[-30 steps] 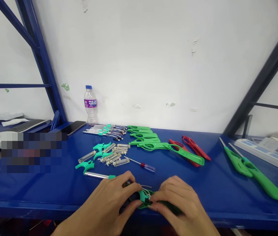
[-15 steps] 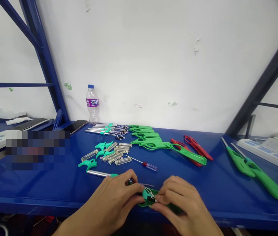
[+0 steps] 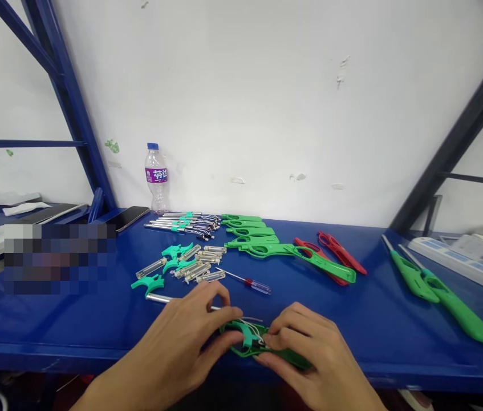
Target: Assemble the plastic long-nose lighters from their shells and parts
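At the table's front edge, a green lighter shell half (image 3: 295, 357) lies between my hands. My right hand (image 3: 316, 351) grips its handle end, fingertips pressed in near a small black part and thin white wires (image 3: 255, 327). A teal trigger (image 3: 248, 337) sits in the shell. My left hand (image 3: 187, 337) has its thumb and index finger curled about the trigger and the shell's loop. From behind the left hand a silver lighter tube (image 3: 158, 298) sticks out to the left. The fingers hide part of the shell.
Beyond the hands lie teal triggers (image 3: 149, 283), clear gas tanks (image 3: 211, 276), a screwdriver (image 3: 259, 286) and wired metal tubes (image 3: 168, 221). Green shell halves (image 3: 262, 250) and red shells (image 3: 341, 252) lie behind, whole green lighters (image 3: 459, 308) at right. A bottle (image 3: 157, 177) stands by the wall.
My left fingers have moved a little left and opened slightly, exposing more of the teal trigger and the shell's loop. My right hand keeps its grip. The view has shifted slightly.
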Demonstrator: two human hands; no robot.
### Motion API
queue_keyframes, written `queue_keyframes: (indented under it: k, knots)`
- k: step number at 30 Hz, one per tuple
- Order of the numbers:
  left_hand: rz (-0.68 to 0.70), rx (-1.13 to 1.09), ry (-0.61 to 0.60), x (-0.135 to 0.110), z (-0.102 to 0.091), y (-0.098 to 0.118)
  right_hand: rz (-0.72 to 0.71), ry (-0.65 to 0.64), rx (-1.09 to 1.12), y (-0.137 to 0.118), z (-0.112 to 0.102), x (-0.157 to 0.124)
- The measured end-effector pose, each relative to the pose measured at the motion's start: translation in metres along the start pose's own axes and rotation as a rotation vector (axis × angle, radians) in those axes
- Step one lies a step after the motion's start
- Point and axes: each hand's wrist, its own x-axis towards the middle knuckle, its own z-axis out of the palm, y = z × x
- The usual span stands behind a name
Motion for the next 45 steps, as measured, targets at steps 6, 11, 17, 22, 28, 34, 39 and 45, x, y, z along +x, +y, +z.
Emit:
queue_keyframes:
  k: [6, 11, 17, 22, 28, 34, 39, 45]
  knots:
    - [-0.08, 0.094, 0.038, -0.005, -0.025, -0.02, 0.115, -0.016, 0.088, 0.0, -0.001, 0.0]
    - [-0.19, 0.082, -0.137, -0.005, -0.03, -0.027, 0.114, -0.019, 0.067, 0.001, -0.001, 0.0]
    - [-0.243, 0.097, -0.163, 0.0, -0.028, -0.024, 0.084, -0.013, 0.052, 0.002, 0.0, -0.001]
    - [-0.238, 0.047, -0.136, -0.004, -0.031, -0.025, 0.088, -0.015, 0.063, 0.0, 0.0, 0.0]
    - [-0.221, -0.017, -0.154, -0.007, -0.032, -0.032, 0.113, -0.011, 0.08, 0.0, 0.0, 0.0]
    - [-0.163, -0.083, -0.172, -0.006, -0.031, -0.033, 0.104, -0.006, 0.078, 0.002, 0.001, 0.0]
    - [-0.19, -0.093, -0.171, -0.006, -0.03, -0.029, 0.11, -0.016, 0.087, 0.001, 0.0, -0.001]
    - [-0.213, -0.064, -0.171, -0.003, -0.024, -0.022, 0.105, -0.018, 0.075, 0.0, 0.0, -0.001]
